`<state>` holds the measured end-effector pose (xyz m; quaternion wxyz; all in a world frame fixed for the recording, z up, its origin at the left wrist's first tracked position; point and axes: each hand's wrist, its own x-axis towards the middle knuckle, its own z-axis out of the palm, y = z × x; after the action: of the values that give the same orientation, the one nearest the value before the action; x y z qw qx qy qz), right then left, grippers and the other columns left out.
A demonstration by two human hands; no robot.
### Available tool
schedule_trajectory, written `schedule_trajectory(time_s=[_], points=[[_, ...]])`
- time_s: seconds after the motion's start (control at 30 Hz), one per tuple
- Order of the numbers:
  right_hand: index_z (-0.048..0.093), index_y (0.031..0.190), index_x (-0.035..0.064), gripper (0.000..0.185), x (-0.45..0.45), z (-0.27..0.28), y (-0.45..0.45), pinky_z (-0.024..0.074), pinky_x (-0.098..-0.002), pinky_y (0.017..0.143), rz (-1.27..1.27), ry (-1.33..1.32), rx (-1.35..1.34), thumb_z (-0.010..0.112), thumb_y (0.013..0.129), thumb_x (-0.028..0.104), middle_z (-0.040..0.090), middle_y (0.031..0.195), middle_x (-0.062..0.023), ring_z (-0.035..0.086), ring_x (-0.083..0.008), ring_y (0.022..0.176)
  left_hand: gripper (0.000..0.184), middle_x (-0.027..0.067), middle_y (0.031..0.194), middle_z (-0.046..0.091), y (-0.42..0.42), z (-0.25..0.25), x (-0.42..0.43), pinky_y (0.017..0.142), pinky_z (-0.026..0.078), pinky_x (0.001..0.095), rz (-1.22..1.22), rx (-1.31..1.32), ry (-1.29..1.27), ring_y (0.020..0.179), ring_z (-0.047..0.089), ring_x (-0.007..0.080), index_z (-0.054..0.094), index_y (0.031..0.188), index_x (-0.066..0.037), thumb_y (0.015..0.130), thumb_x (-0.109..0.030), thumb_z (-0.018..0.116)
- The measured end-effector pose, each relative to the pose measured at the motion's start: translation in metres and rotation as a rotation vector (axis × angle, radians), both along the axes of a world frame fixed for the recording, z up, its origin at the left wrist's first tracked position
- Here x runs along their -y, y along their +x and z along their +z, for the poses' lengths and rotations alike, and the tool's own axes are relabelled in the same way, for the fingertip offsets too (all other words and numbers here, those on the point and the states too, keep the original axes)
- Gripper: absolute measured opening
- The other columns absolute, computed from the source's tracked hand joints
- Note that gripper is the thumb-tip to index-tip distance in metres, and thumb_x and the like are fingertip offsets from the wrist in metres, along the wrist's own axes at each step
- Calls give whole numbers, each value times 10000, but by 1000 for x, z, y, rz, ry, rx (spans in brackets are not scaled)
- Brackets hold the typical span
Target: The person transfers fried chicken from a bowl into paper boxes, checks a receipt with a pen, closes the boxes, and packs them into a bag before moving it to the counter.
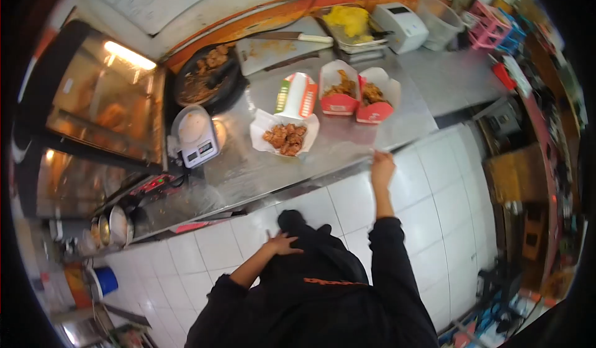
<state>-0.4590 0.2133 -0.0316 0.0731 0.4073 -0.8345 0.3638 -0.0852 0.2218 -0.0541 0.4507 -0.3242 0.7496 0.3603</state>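
My left hand [282, 244] is low against my dark clothing with its fingers apart, holding nothing visible. Just off the counter's front edge, my right hand [382, 167] is closed; a tiny pale bit shows at its fingertips, too small to name. Nearest on the steel counter [347, 152] is an opened paper food box [257, 128] with browned chicken pieces [287, 138] in it. Behind it lies an orange, green and white carton [297, 95]. Two red-and-white boxes [339, 105] [374, 113] of fried food stand upright to the right.
A kitchen scale [200, 149] and a black pan [226, 90] stand left, beside a lit glass display warmer [105, 100]. Behind are a cutting board [261, 66] with a knife [292, 36], a tray of yellow food [351, 25] and a white printer-like device [402, 28].
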Motion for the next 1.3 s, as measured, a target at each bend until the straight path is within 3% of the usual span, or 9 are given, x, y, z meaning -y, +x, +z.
schedule_trajectory(time_s=[0.27, 0.4, 0.53, 0.63, 0.83, 1.1, 1.2, 1.23, 1.3], points=[[591, 1104, -45, 278, -64, 12, -113, 445, -263, 773, 104, -246, 970, 554, 865, 93, 625, 997, -84, 555, -131, 891, 803, 184, 1475, 182, -220, -40, -10, 1039, 8, 650, -507, -148, -138, 1375, 94, 367, 403, 1351, -280, 689, -718, 519], [560, 1116, -44, 274, -104, 21, -247, 471, -291, 786, -69, -471, 1140, 542, 876, 87, 597, 1043, -100, 571, -162, 922, 665, 179, 1327, 417, -366, -56, -16, 1012, 213, 618, -628, -106, -184, 1264, 344, 360, 552, 1221, -170, 687, -553, 648], [605, 927, 40, 148, -191, 0, -370, 382, -198, 562, -381, -463, 1168, 581, 879, 178, 529, 733, 31, 456, -55, 619, 427, 119, 1214, 513, -502, -70, -36, 958, 329, 560, -743, -270, 51, 1168, 462, 307, 571, 1131, -84, 791, -343, 590], [617, 944, 44, 125, -240, -40, -447, 423, -216, 558, -530, -583, 1347, 584, 856, 126, 566, 754, 13, 514, -91, 637, 366, 129, 1255, 504, -576, -110, -33, 976, 328, 527, -669, -117, 344, 1179, 456, 323, 571, 1150, -116, 883, -337, 452], [580, 879, 74, 164, -310, -164, -670, 444, -237, 506, -934, -1198, 1859, 450, 903, 170, 584, 705, -28, 530, -161, 572, 365, 128, 1234, 520, -710, -88, -20, 960, 346, 513, -288, -97, 194, 1160, 473, 319, 581, 1135, -116, 879, -343, 455], [585, 883, 93, 140, -276, -183, -1170, 516, -381, 725, -872, -1533, 1138, 520, 874, 217, 609, 768, -79, 622, -254, 738, 364, 127, 1207, 541, -936, -64, -35, 938, 369, 496, 260, -180, -15, 1135, 496, 313, 595, 1115, -115, 874, -351, 459], [480, 1067, 71, 173, -236, -89, -1283, 263, -413, 1050, -537, -1562, 1052, 459, 932, 178, 511, 1119, -40, 448, -212, 1138, 364, 127, 1196, 549, -996, -60, -50, 929, 378, 489, 389, -210, -54, 1126, 504, 311, 600, 1108, -115, 872, -354, 461], [510, 1071, 70, 205, -230, -95, -1307, 397, -424, 897, -659, -1540, 1111, 531, 878, 135, 545, 1001, -48, 521, -225, 956, 364, 127, 1193, 551, -1008, -59, -56, 927, 381, 487, 421, -216, -59, 1123, 507, 311, 602, 1105, -115, 871, -355, 461], [525, 1051, 75, 183, -226, -126, -1300, 420, -399, 828, -578, -1354, 1220, 529, 882, 144, 545, 972, -46, 520, -213, 906, 364, 127, 1186, 556, -1022, -53, -69, 921, 387, 482, 466, -221, -65, 1116, 513, 309, 605, 1100, -114, 870, -357, 462]])
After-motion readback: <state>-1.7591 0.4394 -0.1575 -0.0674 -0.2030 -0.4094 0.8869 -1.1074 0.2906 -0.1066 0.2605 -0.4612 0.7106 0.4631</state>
